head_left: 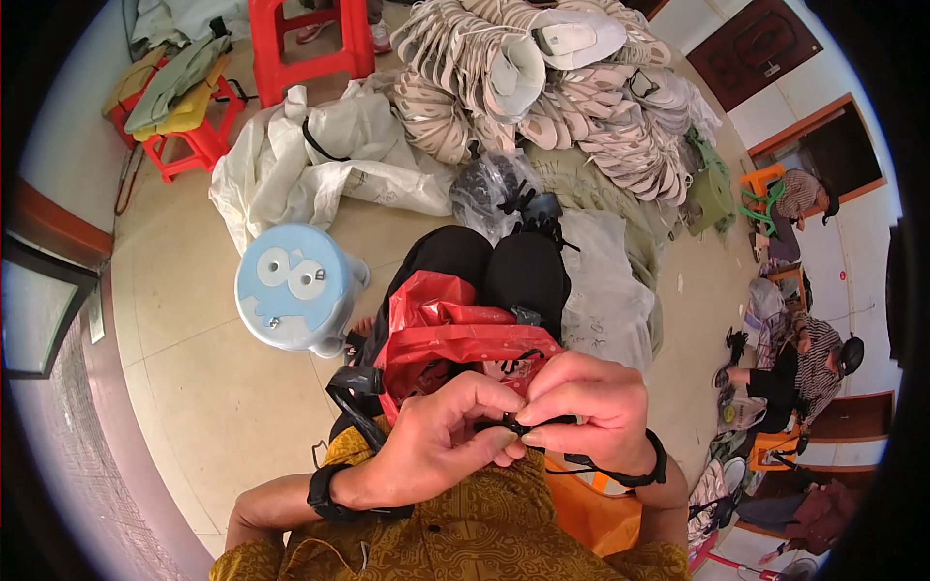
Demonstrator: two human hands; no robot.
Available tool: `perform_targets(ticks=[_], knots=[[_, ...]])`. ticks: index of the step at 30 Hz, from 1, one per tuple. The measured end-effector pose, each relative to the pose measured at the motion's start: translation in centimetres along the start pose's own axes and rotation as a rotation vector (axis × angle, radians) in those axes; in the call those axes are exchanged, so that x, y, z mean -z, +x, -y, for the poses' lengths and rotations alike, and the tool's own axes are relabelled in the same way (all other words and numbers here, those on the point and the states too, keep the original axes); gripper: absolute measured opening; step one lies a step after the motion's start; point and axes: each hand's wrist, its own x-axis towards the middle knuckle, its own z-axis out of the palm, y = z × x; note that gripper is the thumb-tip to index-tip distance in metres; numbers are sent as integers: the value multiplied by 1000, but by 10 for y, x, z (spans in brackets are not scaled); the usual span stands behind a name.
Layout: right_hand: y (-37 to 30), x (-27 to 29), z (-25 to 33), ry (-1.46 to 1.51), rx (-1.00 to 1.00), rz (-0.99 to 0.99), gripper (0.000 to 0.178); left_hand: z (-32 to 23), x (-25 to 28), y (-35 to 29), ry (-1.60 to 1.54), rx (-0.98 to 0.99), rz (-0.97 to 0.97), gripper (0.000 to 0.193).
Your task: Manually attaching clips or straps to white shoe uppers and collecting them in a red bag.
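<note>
My left hand (450, 436) and my right hand (593, 412) meet just above my lap. Thumb and fingers of each are pinched on a small black piece (513, 422), mostly covered by the fingertips; its kind I cannot make out. Both wrists wear black bands. Beneath and beyond the hands, a red plastic bag (441, 341) lies across my thighs, its mouth partly open with a whitish printed item (509, 370) inside. A black strap (356, 392) sticks out beside the bag, left of my left hand.
A light-blue stool (334, 305) stands at my left. Ahead, white woven sacks (281, 160) lie beside a large heap of beige shoe uppers (465, 48). Red stools (310, 73) stand at the far left. Several people (823, 363) sit along the right wall.
</note>
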Motion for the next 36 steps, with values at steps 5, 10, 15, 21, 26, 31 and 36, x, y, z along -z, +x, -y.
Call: perform_targets(ticks=[5, 10, 15, 21, 26, 31, 36], knots=[[3, -1, 0, -77, 38, -12, 21, 3, 0, 0, 24, -26, -24, 21], [5, -5, 0, -178, 121, -54, 20, 1, -1, 1, -10, -1, -55, 20], [4, -8, 0, -227, 204, -109, 20, 0, -2, 1, -134, 36, -48, 21], [3, -1, 4, -100, 153, -79, 21, -1, -4, 1, -138, -44, 26, 21], [3, -1, 5, -49, 120, -49, 19, -1, -5, -1, -118, -44, 35, 21], [-1, -3, 8, -71, 108, -51, 20, -2, -7, -3, -96, -46, 24, 21], [1, -6, 8, -114, 146, -94, 21, -3, -12, -2, -42, -34, -70, 21]])
